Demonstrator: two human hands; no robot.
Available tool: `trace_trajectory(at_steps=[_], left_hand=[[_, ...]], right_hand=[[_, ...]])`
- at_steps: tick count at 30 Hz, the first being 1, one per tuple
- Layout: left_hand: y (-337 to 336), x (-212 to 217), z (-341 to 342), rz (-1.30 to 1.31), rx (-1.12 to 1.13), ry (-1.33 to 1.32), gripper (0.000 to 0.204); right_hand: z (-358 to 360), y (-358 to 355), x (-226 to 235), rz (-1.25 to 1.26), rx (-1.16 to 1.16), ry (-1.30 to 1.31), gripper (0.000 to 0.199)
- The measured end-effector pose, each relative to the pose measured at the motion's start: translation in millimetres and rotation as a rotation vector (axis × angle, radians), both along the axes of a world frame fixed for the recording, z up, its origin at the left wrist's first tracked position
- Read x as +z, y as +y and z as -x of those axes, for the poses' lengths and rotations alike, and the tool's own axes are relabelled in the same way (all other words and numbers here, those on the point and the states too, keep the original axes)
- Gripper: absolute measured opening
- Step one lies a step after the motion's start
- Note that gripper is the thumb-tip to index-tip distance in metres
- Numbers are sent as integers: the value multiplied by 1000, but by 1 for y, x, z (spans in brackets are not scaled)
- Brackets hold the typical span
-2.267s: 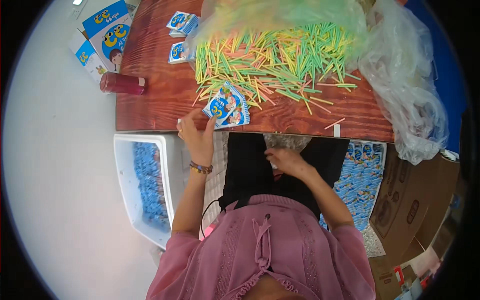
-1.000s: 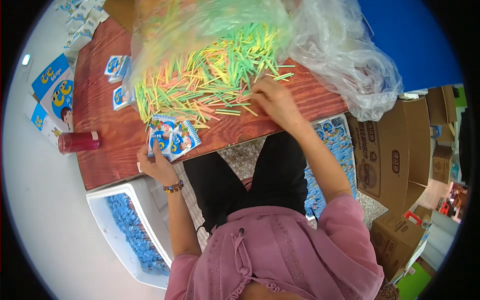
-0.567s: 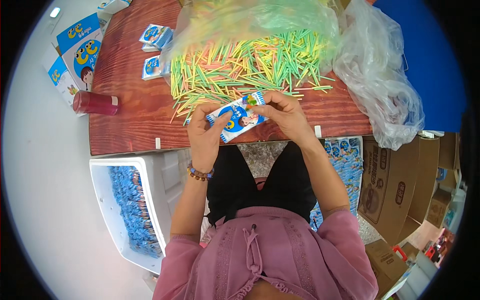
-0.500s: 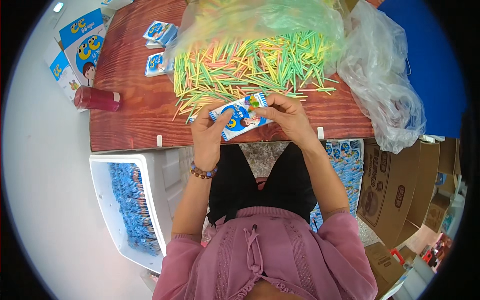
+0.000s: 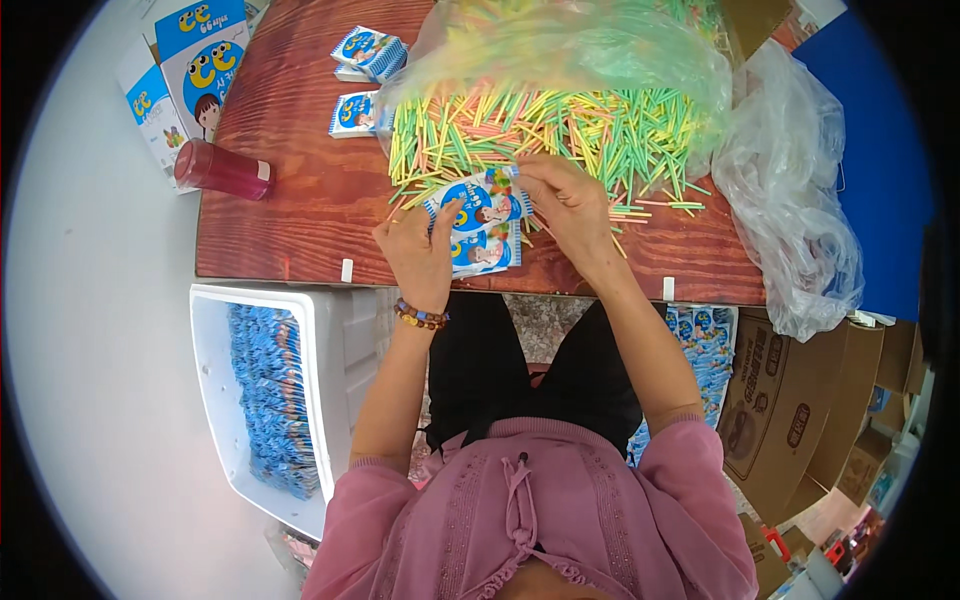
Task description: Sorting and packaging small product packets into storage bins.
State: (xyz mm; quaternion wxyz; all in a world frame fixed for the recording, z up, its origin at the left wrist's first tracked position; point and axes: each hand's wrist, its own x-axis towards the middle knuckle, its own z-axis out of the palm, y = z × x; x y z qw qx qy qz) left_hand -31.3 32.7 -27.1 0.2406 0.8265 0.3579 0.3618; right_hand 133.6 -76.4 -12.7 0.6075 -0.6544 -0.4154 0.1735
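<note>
Both hands are raised over the near edge of a reddish wooden table (image 5: 300, 210). My left hand (image 5: 418, 252) grips a small stack of blue and white printed packets (image 5: 478, 222) from below. At the top packet's upper corner, my right hand (image 5: 566, 200) pinches a few coloured sticks. Just beyond the hands lies a wide heap of yellow, green and pink sticks (image 5: 560, 130), partly under a clear plastic bag (image 5: 590, 50).
More blue packets (image 5: 365, 55) lie at the table's far left, next to a red lidded cup (image 5: 222, 170) and printed boxes (image 5: 195, 60). A white bin (image 5: 215, 400) of filled blue packets stands by my left leg. Crumpled clear plastic (image 5: 800, 220) and cardboard boxes (image 5: 780, 400) are on the right.
My right hand went from my lap to the stick heap, then came back to the packets in my left hand, now lifted off the table.
</note>
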Motion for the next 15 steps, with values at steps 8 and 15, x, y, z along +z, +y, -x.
trace_trajectory(at_steps=[8, 15], left_hand=[[7, -7, 10, -96, 41, 148, 14], [5, 13, 3, -308, -9, -45, 6]], right_hand=[[0, -2, -3, 173, -51, 102, 25], [-7, 8, -3, 207, 49, -101, 25]])
